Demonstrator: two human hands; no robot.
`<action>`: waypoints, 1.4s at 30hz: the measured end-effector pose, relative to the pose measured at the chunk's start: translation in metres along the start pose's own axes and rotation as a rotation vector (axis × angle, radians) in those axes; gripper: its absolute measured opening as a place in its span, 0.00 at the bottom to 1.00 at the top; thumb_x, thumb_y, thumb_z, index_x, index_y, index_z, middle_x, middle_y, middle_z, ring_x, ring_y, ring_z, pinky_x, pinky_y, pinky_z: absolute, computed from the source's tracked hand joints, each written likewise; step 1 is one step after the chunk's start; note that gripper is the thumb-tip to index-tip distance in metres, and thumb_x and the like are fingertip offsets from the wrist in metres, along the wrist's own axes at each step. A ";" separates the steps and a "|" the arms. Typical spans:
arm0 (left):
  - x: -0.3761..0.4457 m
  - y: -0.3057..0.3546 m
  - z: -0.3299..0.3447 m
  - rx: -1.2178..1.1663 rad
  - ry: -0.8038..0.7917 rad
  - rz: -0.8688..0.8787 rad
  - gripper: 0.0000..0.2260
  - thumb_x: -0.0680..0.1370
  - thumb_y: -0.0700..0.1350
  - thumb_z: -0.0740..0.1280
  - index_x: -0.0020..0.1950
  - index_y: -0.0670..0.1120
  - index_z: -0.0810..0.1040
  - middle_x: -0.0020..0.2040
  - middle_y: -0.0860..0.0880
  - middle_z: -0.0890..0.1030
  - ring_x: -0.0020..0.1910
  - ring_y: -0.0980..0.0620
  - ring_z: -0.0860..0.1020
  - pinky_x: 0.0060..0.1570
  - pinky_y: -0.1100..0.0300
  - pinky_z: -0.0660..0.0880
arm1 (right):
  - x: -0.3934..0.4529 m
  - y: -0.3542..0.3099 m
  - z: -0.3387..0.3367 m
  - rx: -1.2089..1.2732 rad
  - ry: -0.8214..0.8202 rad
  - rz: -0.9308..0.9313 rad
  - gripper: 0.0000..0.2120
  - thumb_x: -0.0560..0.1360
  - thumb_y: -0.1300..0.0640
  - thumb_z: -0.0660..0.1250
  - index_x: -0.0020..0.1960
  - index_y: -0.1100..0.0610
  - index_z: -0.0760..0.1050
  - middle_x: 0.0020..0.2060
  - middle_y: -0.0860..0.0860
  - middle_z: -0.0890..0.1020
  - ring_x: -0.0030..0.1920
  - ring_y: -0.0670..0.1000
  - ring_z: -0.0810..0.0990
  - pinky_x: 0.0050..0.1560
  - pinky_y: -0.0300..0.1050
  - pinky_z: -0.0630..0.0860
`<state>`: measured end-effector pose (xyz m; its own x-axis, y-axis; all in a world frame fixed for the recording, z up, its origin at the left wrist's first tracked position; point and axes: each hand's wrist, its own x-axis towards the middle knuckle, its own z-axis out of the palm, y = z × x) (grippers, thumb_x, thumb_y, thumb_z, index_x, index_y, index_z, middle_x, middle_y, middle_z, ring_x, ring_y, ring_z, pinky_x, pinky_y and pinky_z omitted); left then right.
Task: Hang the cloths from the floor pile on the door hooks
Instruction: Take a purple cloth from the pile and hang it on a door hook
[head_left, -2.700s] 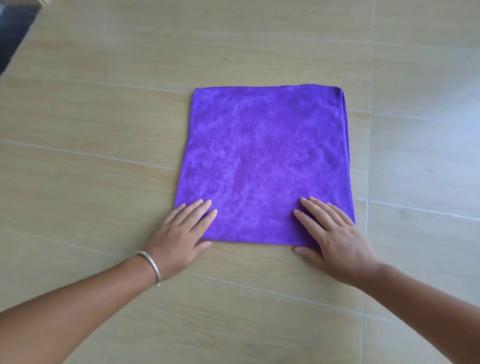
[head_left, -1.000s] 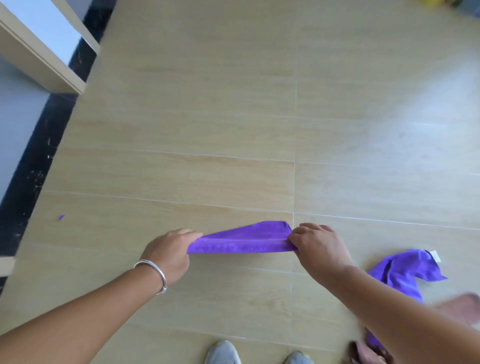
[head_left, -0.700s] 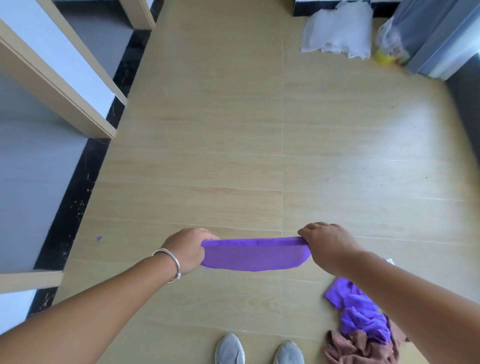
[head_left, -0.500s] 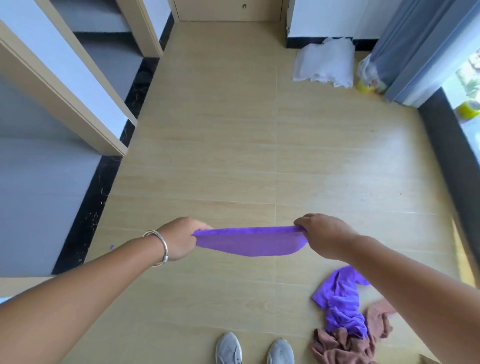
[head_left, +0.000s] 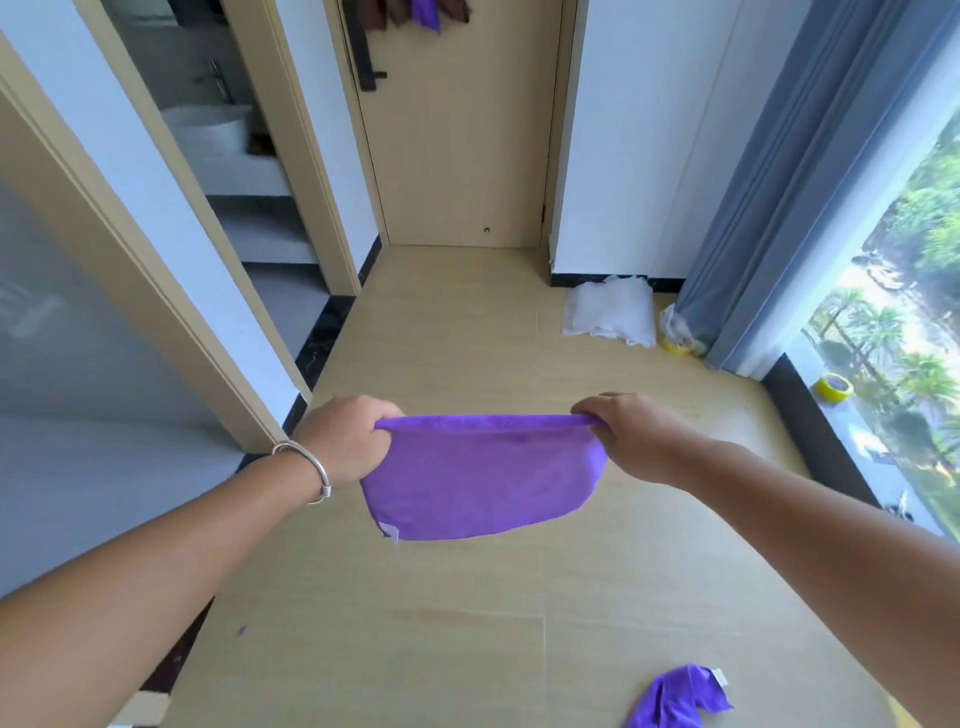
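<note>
A folded purple cloth (head_left: 480, 478) hangs stretched between my two hands in the middle of the view, above the floor. My left hand (head_left: 348, 441) grips its left top corner and my right hand (head_left: 628, 434) grips its right top corner. Straight ahead at the end of the hallway stands a beige door (head_left: 462, 130). Brown and purple cloths (head_left: 423, 10) hang at its top edge, where the hooks themselves are cut off. Another crumpled purple cloth (head_left: 675, 699) of the floor pile lies at the bottom right.
A white bag (head_left: 610, 312) and a yellow item (head_left: 675, 343) lie by the grey curtain (head_left: 779, 182) on the right. A tape roll (head_left: 832, 387) sits on the window sill. Open doorways with beige frames (head_left: 291, 156) line the left wall.
I have lifted the purple cloth off the floor with both hands. My view has risen from the floor to the hallway and the door ahead. The floor pile has slid to the bottom right.
</note>
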<state>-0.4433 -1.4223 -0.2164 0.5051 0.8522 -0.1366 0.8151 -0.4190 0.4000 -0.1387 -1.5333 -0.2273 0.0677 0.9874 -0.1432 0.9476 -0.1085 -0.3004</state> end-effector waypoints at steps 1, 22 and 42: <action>-0.003 0.007 -0.016 -0.005 0.033 0.005 0.15 0.64 0.44 0.52 0.38 0.53 0.78 0.31 0.53 0.79 0.36 0.49 0.77 0.35 0.55 0.75 | -0.003 -0.005 -0.017 -0.011 0.037 -0.007 0.17 0.79 0.58 0.54 0.62 0.47 0.75 0.56 0.47 0.78 0.54 0.52 0.76 0.48 0.46 0.73; -0.033 0.160 -0.247 -0.163 0.267 0.375 0.12 0.79 0.41 0.58 0.39 0.50 0.77 0.31 0.55 0.76 0.31 0.57 0.71 0.35 0.58 0.67 | -0.101 -0.058 -0.302 -0.095 0.605 0.081 0.11 0.75 0.58 0.55 0.44 0.49 0.76 0.40 0.50 0.79 0.41 0.56 0.77 0.36 0.44 0.71; 0.021 0.208 -0.293 0.477 0.386 0.217 0.12 0.80 0.45 0.54 0.40 0.56 0.72 0.36 0.55 0.79 0.37 0.53 0.77 0.38 0.57 0.74 | -0.069 -0.014 -0.365 -0.439 0.637 -0.016 0.14 0.81 0.53 0.51 0.55 0.52 0.75 0.51 0.50 0.79 0.52 0.55 0.76 0.45 0.46 0.68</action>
<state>-0.3457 -1.3995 0.1294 0.6065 0.7465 0.2735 0.7874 -0.6116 -0.0770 -0.0427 -1.5581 0.1306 0.0936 0.8786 0.4683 0.9778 -0.1697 0.1229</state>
